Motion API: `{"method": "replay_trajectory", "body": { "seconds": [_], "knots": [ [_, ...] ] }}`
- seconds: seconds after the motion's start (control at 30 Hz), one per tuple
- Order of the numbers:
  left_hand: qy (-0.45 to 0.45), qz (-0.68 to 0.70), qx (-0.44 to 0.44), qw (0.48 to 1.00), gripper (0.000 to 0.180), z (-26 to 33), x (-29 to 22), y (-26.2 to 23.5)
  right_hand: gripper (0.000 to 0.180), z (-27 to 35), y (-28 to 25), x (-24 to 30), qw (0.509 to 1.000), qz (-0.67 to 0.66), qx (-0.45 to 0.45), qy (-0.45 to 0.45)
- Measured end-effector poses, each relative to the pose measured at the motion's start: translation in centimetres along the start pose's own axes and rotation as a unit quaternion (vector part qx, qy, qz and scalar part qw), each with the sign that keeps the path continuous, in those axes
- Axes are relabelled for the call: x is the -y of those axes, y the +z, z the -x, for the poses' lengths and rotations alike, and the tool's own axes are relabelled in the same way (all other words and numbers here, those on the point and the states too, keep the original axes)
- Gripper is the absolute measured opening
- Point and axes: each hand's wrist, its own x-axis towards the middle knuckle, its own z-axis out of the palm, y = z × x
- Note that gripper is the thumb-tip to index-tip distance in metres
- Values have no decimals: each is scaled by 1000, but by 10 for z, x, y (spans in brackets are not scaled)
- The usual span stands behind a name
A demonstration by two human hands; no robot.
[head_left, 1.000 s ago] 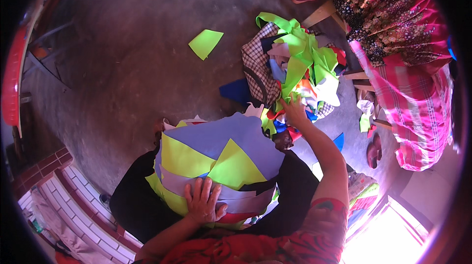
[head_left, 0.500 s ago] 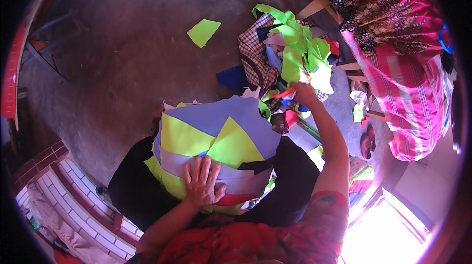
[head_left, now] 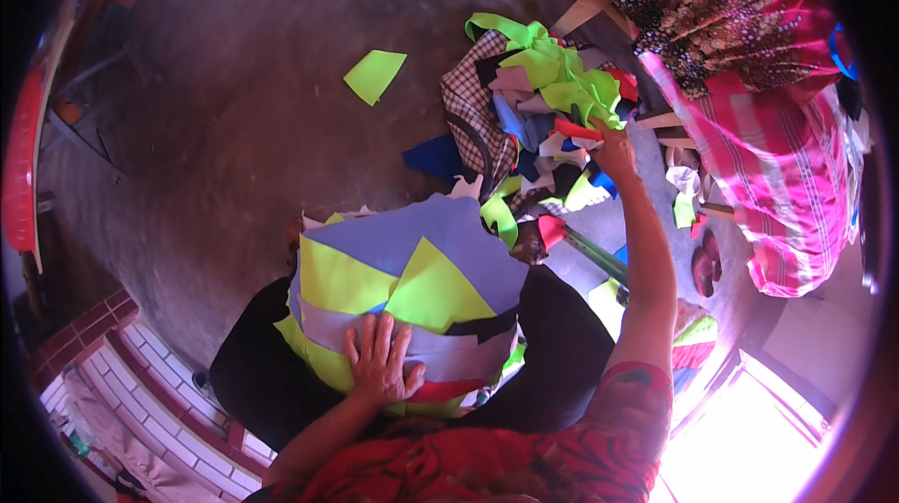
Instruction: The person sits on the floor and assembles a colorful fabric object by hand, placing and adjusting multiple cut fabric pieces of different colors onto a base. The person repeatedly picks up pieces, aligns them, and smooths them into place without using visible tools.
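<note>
A rounded bundle of sewn or layered cloth pieces in blue, lime green and grey rests on my lap. My left hand lies flat on its near side, fingers stretched out over the grey cloth. Out to the right, my right hand reaches into a heap of cloth scraps on the floor. Its fingers are closed at the edge of the lime-green cloth, beside a red scrap; the fingertips are partly hidden. Checked cloth lies at the heap's left side.
One lime-green scrap lies apart on the floor. A dark blue scrap sits left of the heap. Pink checked cloth hangs over wooden legs at the right. A red-topped piece of furniture stands at the far left.
My right hand has moved farther out into the heap, and the lime-green cloth there is bunched farther away. More mixed scraps show beneath it. My left hand stays on the bundle.
</note>
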Motion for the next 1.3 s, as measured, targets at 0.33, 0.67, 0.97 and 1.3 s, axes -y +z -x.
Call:
{"method": "replay_trajectory", "body": {
  "seconds": [0.33,0.67,0.97,1.3],
  "knots": [
    [-2,-26,16,1000,57,11,3,7,136,-30,96,65,968,-28,220,119],
    [24,-53,12,998,59,18,11,13,55,-45,140,28,998,28,28,58],
    [27,-42,14,999,57,6,5,3,29,-48,102,25,999,8,-14,42],
    [-10,15,-13,1000,59,-1,-1,-2,53,-15,-52,57,995,-34,15,89]
  ]
}}
